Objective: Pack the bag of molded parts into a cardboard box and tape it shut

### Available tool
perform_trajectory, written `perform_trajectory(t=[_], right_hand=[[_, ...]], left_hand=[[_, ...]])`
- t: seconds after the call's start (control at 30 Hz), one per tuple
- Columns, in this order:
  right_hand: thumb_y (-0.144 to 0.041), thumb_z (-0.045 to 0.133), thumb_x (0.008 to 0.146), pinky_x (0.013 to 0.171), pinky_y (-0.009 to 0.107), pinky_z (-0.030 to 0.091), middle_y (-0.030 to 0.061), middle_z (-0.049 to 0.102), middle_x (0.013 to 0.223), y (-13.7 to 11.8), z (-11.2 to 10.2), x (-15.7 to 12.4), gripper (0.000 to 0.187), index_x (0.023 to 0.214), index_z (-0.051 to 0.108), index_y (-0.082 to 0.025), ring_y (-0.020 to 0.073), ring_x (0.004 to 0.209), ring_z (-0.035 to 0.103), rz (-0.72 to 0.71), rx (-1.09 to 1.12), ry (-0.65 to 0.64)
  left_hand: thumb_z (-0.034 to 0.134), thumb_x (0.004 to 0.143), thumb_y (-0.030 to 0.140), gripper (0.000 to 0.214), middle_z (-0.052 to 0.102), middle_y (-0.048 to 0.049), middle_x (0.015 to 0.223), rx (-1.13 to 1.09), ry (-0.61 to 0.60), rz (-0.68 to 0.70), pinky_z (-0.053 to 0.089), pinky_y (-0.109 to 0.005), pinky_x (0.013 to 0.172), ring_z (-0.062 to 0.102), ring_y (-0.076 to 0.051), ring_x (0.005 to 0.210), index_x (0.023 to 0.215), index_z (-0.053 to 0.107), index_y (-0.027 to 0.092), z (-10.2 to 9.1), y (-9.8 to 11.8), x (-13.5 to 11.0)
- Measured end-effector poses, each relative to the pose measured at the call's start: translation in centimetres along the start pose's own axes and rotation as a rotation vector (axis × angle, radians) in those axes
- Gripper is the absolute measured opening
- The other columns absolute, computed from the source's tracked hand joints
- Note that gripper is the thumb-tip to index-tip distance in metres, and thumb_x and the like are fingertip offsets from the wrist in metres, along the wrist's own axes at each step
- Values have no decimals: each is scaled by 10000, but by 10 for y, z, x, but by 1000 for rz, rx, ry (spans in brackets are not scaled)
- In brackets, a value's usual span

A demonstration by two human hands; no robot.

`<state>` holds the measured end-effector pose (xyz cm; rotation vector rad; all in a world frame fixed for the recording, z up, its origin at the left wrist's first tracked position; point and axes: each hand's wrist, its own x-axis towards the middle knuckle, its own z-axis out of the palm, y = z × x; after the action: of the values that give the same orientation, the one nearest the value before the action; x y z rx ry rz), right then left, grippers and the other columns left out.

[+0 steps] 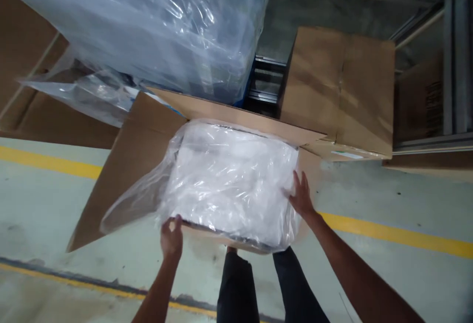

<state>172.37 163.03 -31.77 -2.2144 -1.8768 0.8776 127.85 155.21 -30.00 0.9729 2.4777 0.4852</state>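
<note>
Head view: bagged white bundle (229,185) in an open carton (136,165), both hands on it.
Left hand (172,238) pinches the near bag edge; right hand (301,196) lies spread on the right side; slick film could likely slip or tear if pulled; wrapped pallet (166,22) and closed box (340,86) behind.

Left hand (172,237) curled gripping, right hand (301,196) splayed flat

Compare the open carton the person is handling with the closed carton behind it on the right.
The open carton has its flaps spread and holds a clear plastic bag of white material; the closed carton has its flaps shut. Both hands, left hand and right hand, touch the open one's bag; nobody touches the closed one. Both are plain brown cardboard.
</note>
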Motion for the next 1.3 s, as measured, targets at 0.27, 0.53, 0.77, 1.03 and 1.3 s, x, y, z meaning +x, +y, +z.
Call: perform_trajectory(t=[0.27, 0.53, 0.77, 1.03, 1.3], right_hand=[[-425, 561, 848, 1102, 627, 99, 277, -150, 1540, 3, 49, 102, 826, 1492, 183, -70, 490, 1396, -107, -86, -257, 37], [-399, 607, 796, 1113, 616, 32, 321, -62, 1535, 12, 58, 112, 817, 1424, 293, 18, 488, 1397, -92, -90, -418, -34], [-383, 620, 778, 1097, 615, 97, 337, 69, 1523, 5, 49, 111, 729, 1347, 408, 20, 498, 1399, 14, -117, -360, -20], [-264, 476, 834, 1030, 511, 328, 232, 390, 1399, -30, 21, 95, 395, 1163, 622, -102, 383, 1264, 386, -51, -78, 74], [-300, 415, 818, 759, 348, 476, 129, 635, 908, -107, 12, 16, 355, 1068, 577, -108, 247, 826, 595, 187, 258, 289]], left_hand=[[676, 742, 495, 944, 200, -246, 1543, 676, -433, 284, 266, -528, 1105, 109, -401, 1439, 1489, 253, 102, 93, 22, -101], [783, 613, 461, 754, 328, -417, 1396, 748, -494, 228, 152, -619, 1085, 43, -547, 1386, 1135, 629, -61, 166, 31, -134], [873, 364, 209, 799, 385, -428, 1350, 359, -424, 16, 221, -626, 1073, 142, -537, 1381, 1079, 636, -60, 163, 46, -123], [457, 826, 438, 653, 584, -237, 1195, 26, 127, -290, 520, -420, 846, 601, -297, 1089, 1344, 314, 66, -6, -5, -23], [561, 713, 351, 343, 651, -82, 746, -330, -193, -41, 515, -297, 581, 626, -188, 657, 941, 600, 97, 0, 56, 75]])
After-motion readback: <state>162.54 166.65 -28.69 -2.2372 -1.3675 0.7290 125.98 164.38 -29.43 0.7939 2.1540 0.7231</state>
